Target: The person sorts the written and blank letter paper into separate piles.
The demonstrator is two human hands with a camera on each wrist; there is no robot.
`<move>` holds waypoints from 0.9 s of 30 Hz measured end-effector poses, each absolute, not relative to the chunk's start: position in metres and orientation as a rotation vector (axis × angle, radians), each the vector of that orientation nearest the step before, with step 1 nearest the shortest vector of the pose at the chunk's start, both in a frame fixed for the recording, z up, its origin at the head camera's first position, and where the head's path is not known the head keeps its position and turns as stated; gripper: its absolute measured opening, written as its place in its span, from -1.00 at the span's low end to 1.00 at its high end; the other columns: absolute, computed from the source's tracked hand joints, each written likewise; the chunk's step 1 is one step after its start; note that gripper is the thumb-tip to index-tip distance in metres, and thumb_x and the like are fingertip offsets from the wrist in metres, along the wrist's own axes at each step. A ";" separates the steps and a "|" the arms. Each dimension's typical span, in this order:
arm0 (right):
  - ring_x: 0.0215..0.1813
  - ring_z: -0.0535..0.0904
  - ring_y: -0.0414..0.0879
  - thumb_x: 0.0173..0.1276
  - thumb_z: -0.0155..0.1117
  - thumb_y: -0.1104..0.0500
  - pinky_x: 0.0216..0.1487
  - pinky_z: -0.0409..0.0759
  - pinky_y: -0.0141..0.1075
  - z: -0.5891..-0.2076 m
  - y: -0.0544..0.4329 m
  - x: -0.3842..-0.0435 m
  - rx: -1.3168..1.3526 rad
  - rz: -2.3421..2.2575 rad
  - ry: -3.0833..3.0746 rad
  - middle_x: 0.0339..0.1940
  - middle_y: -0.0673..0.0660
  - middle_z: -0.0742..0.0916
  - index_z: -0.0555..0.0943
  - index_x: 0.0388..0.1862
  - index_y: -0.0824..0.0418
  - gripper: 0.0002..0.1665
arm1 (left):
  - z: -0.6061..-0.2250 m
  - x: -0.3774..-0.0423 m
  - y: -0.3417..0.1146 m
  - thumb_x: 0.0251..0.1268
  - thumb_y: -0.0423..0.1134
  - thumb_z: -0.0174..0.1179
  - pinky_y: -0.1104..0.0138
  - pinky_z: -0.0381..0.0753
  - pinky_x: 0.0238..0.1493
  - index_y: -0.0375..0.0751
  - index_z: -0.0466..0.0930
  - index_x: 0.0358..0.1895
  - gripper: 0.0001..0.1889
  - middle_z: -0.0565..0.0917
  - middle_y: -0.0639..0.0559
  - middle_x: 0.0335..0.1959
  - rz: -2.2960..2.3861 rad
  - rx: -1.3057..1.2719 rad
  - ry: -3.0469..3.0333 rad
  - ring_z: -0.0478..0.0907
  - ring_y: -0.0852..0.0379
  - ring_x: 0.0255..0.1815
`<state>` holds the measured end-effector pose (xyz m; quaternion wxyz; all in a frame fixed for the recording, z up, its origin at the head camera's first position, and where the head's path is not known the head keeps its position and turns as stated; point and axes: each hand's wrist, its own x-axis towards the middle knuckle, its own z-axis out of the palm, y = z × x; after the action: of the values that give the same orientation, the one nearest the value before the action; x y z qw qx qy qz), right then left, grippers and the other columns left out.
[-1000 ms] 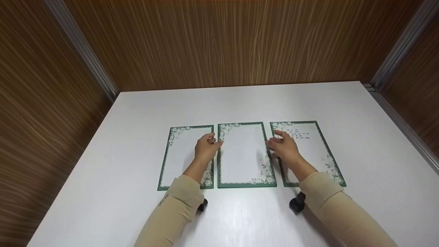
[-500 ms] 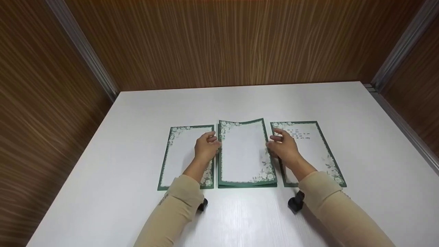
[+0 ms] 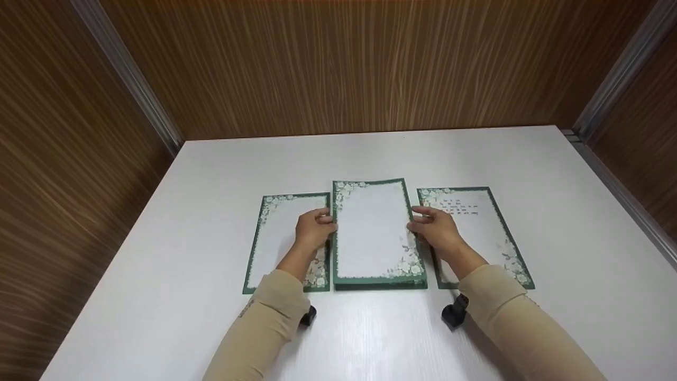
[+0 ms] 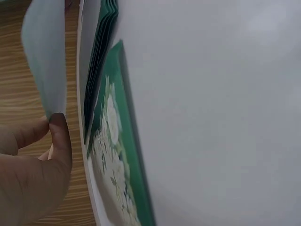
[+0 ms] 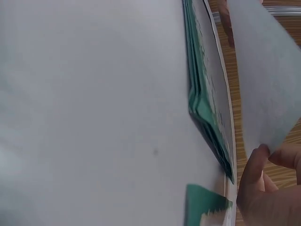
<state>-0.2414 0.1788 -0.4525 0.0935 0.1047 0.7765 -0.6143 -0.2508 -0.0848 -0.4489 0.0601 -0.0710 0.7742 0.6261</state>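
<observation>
A sheet of floral-bordered paper (image 3: 370, 230) is raised over the middle stack, blank on its upper face. My left hand (image 3: 313, 230) pinches its left edge between thumb and fingers; in the left wrist view the bent sheet (image 4: 47, 56) stands above the fingertips. On the opposite edge, my right hand (image 3: 436, 230) pinches the same sheet, whose pale underside (image 5: 268, 80) shows in the right wrist view. Below it lies the stack of green-edged sheets (image 5: 195, 80), mostly hidden in the head view but for a strip (image 3: 381, 287) at the bottom.
Left of the middle stack lies a blank bordered sheet (image 3: 280, 238); on the right is another with handwritten lines (image 3: 486, 238). All lie on a white table (image 3: 211, 174), with wood-grain panels (image 3: 338, 69) behind and at the sides. Black wrist devices (image 3: 454, 315) hang below both sleeves.
Both hands have closed on the middle stack's top sheet. It has lifted off the stack, shifting slightly away and left, and the lower sheets now show beneath its near edge.
</observation>
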 end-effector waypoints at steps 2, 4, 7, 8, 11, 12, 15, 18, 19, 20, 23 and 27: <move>-0.08 0.57 -0.08 0.36 0.23 0.26 -0.11 0.56 -0.35 -0.453 0.177 -0.242 0.309 -1.803 2.314 0.14 0.24 0.57 0.34 0.38 0.23 -0.39 | -0.448 -0.251 -0.087 0.23 -0.50 0.20 0.28 0.61 -0.07 -0.39 0.40 0.27 -0.50 0.57 -0.20 0.06 1.896 -0.224 2.330 0.56 -0.03 0.02; -0.11 0.57 -0.10 0.38 0.20 0.26 -0.12 0.57 -0.35 -0.454 0.174 -0.242 0.304 -1.795 2.314 0.09 0.23 0.59 0.35 0.37 0.24 -0.42 | -0.448 -0.250 -0.091 0.24 -0.50 0.20 0.28 0.61 -0.10 -0.37 0.42 0.26 -0.52 0.57 -0.18 0.04 1.896 -0.229 2.324 0.55 -0.01 0.01; -0.12 0.55 -0.10 0.40 0.17 0.25 -0.12 0.58 -0.33 -0.454 0.168 -0.242 0.294 -1.789 2.311 0.03 0.23 0.61 0.35 0.37 0.25 -0.43 | -0.448 -0.249 -0.097 0.24 -0.49 0.20 0.28 0.61 -0.13 -0.35 0.46 0.23 -0.55 0.58 -0.16 0.02 1.888 -0.242 2.334 0.56 0.00 -0.02; -0.13 0.55 -0.10 0.40 0.18 0.25 -0.12 0.58 -0.32 -0.454 0.166 -0.242 0.299 -1.790 2.308 0.01 0.22 0.61 0.36 0.36 0.24 -0.43 | -0.448 -0.249 -0.100 0.25 -0.49 0.19 0.28 0.61 -0.14 -0.35 0.47 0.22 -0.56 0.59 -0.17 0.02 1.885 -0.245 2.341 0.56 0.00 -0.03; -0.17 0.55 -0.11 0.38 0.21 0.23 -0.16 0.58 -0.33 -0.453 0.158 -0.243 0.312 -1.786 2.312 -0.03 0.19 0.63 0.39 0.34 0.22 -0.44 | -0.449 -0.249 -0.106 0.25 -0.48 0.20 0.27 0.60 -0.11 -0.32 0.50 0.20 -0.58 0.60 -0.17 0.01 1.886 -0.266 2.350 0.56 0.01 -0.02; -0.19 0.55 -0.12 0.37 0.21 0.23 -0.18 0.57 -0.34 -0.454 0.156 -0.243 0.307 -1.784 2.316 -0.03 0.19 0.63 0.40 0.34 0.22 -0.44 | -0.449 -0.249 -0.109 0.26 -0.48 0.19 0.26 0.60 -0.10 -0.33 0.49 0.21 -0.58 0.59 -0.18 0.02 1.888 -0.268 2.350 0.56 -0.01 -0.01; -0.21 0.57 -0.13 0.37 0.21 0.24 -0.24 0.56 -0.36 -0.454 0.147 -0.242 0.288 -1.792 2.311 -0.04 0.18 0.65 0.42 0.32 0.22 -0.47 | -0.450 -0.248 -0.116 0.27 -0.48 0.18 0.26 0.58 -0.06 -0.31 0.49 0.21 -0.58 0.58 -0.17 0.02 1.888 -0.294 2.361 0.53 -0.01 0.02; -0.22 0.58 -0.13 0.38 0.20 0.26 -0.28 0.56 -0.36 -0.456 0.138 -0.242 0.261 -1.801 2.304 -0.04 0.19 0.65 0.43 0.30 0.22 -0.49 | -0.450 -0.248 -0.124 0.28 -0.49 0.15 0.26 0.55 -0.03 -0.31 0.49 0.21 -0.59 0.56 -0.19 0.03 1.884 -0.314 2.385 0.50 -0.03 0.05; -0.21 0.59 -0.12 0.38 0.20 0.26 -0.29 0.57 -0.36 -0.456 0.135 -0.241 0.260 -1.806 2.299 -0.04 0.19 0.65 0.44 0.30 0.21 -0.50 | -0.450 -0.249 -0.127 0.28 -0.49 0.15 0.26 0.54 -0.02 -0.31 0.49 0.21 -0.59 0.56 -0.19 0.02 1.883 -0.324 2.392 0.50 -0.03 0.06; -0.21 0.59 -0.12 0.38 0.20 0.27 -0.28 0.58 -0.36 -0.456 0.132 -0.242 0.257 -1.808 2.298 -0.03 0.19 0.66 0.44 0.30 0.21 -0.50 | -0.450 -0.249 -0.129 0.28 -0.49 0.14 0.26 0.54 -0.02 -0.31 0.49 0.21 -0.59 0.56 -0.19 0.03 1.879 -0.331 2.399 0.49 -0.03 0.06; -0.20 0.60 -0.12 0.37 0.21 0.28 -0.28 0.60 -0.36 -0.457 0.123 -0.242 0.254 -1.813 2.290 -0.04 0.20 0.66 0.45 0.29 0.21 -0.50 | -0.450 -0.249 -0.139 0.28 -0.49 0.13 0.25 0.53 -0.02 -0.31 0.49 0.21 -0.59 0.55 -0.20 0.03 1.871 -0.354 2.410 0.48 -0.03 0.06; -0.21 0.60 -0.10 0.35 0.22 0.30 -0.30 0.63 -0.35 -0.458 0.109 -0.244 0.250 -1.848 2.251 -0.07 0.21 0.66 0.47 0.27 0.23 -0.51 | -0.449 -0.250 -0.153 0.30 -0.48 0.11 0.26 0.52 0.00 -0.30 0.47 0.23 -0.58 0.53 -0.20 0.06 1.860 -0.386 2.409 0.47 -0.02 0.08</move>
<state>-0.2440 0.1095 -0.4577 0.1089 0.0852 0.7655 -0.6284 -0.2502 -0.1531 -0.4494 0.0369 -0.1257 0.7848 0.6057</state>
